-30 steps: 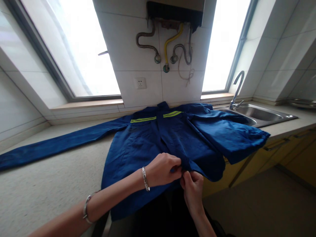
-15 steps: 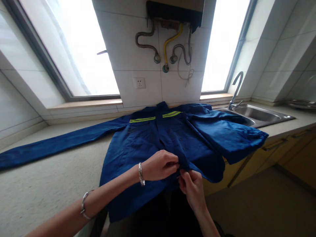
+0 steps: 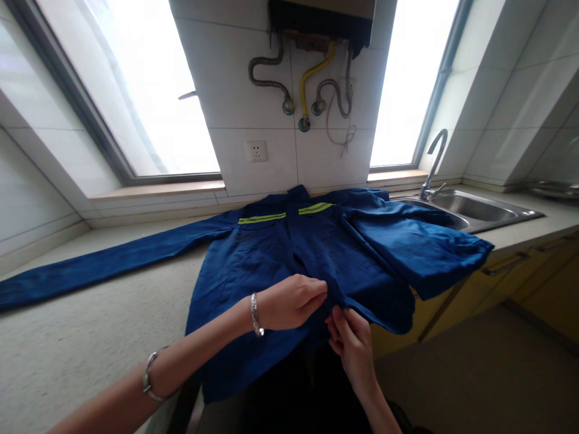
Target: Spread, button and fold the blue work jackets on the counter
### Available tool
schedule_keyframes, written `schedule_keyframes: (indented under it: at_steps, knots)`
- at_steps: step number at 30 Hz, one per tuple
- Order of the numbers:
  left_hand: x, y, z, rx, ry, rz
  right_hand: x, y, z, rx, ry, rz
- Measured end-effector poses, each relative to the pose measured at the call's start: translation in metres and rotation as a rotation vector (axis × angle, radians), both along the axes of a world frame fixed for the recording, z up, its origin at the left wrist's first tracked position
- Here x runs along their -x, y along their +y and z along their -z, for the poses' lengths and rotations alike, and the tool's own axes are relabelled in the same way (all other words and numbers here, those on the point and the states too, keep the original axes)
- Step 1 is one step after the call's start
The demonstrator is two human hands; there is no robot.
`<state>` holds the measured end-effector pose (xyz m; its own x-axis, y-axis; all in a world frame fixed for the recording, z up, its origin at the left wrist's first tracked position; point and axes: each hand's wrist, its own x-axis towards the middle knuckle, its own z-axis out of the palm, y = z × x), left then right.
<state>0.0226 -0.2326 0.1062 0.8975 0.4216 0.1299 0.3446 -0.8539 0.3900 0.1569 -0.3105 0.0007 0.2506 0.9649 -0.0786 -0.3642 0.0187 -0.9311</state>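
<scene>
A blue work jacket with yellow-green stripes across the chest lies front up on the counter, its collar toward the wall. One sleeve stretches far left; the other reaches right past the counter's front edge. Near the lower front opening, my left hand is closed in a pinch on the jacket's front edge, two bracelets on that arm. Just below and to the right, my right hand pinches the same edge between thumb and fingers. The fingertips hide whatever small fastening may be between them.
A steel sink with a curved faucet is set in the counter at the right. Yellow cabinets are below. Pipes hang from a heater above a wall socket.
Both hands keep nearly the same place on the jacket's edge. The right hand's fingers have shifted slightly up and spread a little. The jacket's lower hem has moved very slightly.
</scene>
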Motion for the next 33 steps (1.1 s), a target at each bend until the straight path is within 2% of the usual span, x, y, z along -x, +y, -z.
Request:
schedule_keyframes:
  at_steps: [6,9,15,20,25,28,30,31,33]
  knots:
    - [-0.002,-0.013,-0.001,-0.234,0.172,-0.012,0.005,-0.004,-0.010,-0.076,-0.085,0.082]
    - [-0.002,-0.016,-0.001,-0.299,0.216,0.012,0.005,-0.004,-0.010,-0.089,-0.097,0.081]
    - [-0.001,-0.014,-0.002,-0.329,0.183,-0.003,0.005,0.000,-0.002,-0.044,-0.004,0.052]
    - [0.001,-0.017,-0.011,-0.336,0.171,-0.058,0.008,0.001,0.004,-0.046,0.101,0.033]
    - [0.002,-0.030,-0.016,-0.382,0.275,-0.196,0.008,0.001,0.007,-0.034,0.115,0.035]
    - [0.000,-0.041,-0.012,-0.458,0.373,-0.204,0.003,0.000,0.005,-0.045,0.021,-0.025]
    - [-0.001,-0.045,-0.010,-0.509,0.403,-0.186,-0.003,-0.002,0.001,-0.103,-0.143,-0.036]
    - [-0.001,-0.046,-0.010,-0.522,0.401,-0.195,-0.007,-0.004,-0.001,-0.159,-0.261,-0.004]
    - [0.000,-0.044,-0.011,-0.513,0.357,-0.248,-0.015,-0.006,-0.008,-0.326,-0.523,0.151]
